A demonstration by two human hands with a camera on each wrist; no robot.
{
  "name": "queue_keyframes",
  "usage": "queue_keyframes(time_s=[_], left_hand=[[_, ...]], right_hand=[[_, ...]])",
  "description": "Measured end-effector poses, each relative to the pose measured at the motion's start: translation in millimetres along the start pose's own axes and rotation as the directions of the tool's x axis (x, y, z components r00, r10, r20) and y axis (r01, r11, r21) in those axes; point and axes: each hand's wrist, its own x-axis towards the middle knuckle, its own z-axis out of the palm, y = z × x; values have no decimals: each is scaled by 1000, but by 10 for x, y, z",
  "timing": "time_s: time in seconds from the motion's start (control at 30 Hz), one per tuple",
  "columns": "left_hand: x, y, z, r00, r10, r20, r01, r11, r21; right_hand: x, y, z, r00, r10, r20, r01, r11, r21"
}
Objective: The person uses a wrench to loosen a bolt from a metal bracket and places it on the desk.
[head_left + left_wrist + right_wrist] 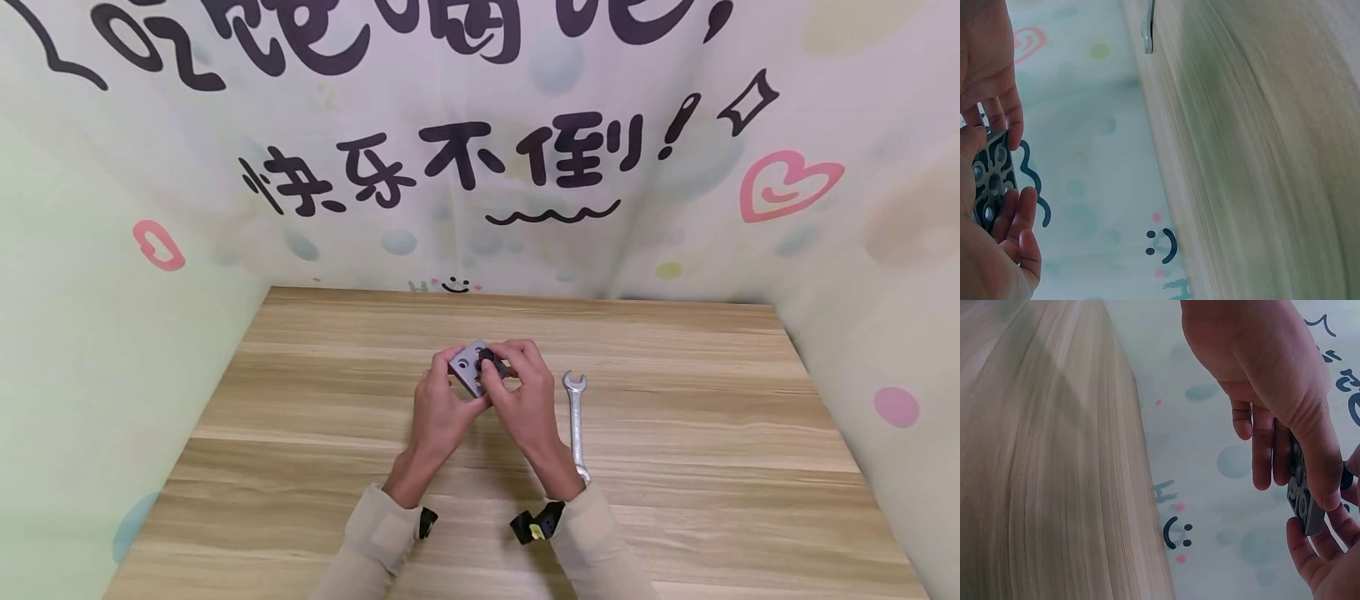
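Observation:
Over the middle of the table, my left hand (438,410) grips a grey square metal plate (471,353) by its edges. Holes show near the plate's corners. My right hand (531,404) pinches a small black knob-like part (486,356) against the plate's face; its exact kind is hidden by the fingers. In the left wrist view, the plate's ribbed underside (999,170) shows a threaded hole at the centre. The plate (1313,519) appears edge-on in the right wrist view, between both hands.
A silver open-ended wrench (576,417) lies on the wooden table (675,417), right of my right hand, its lower end partly behind the wrist. Printed fabric walls (442,242) stand along the table's back and sides. A dark strap (540,523) sits on the right wrist.

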Motion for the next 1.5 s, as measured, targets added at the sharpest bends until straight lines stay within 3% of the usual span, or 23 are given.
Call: queue_keyframes(time_s=[0.43, 0.7, 1.5], left_hand=[[-5, -2, -9, 1000, -13, 12, 13, 1000, 4], [-12, 19, -2, 999, -33, 22, 33, 999, 3], [-3, -14, 8, 1000, 2, -10, -1, 1000, 13]], right_hand=[[3, -17, 7, 1000, 28, -6, -27, 999, 31], [7, -15, 21, 998, 47, -31, -48, 999, -16], [6, 3, 22, 1000, -15, -26, 15, 1000, 8]])
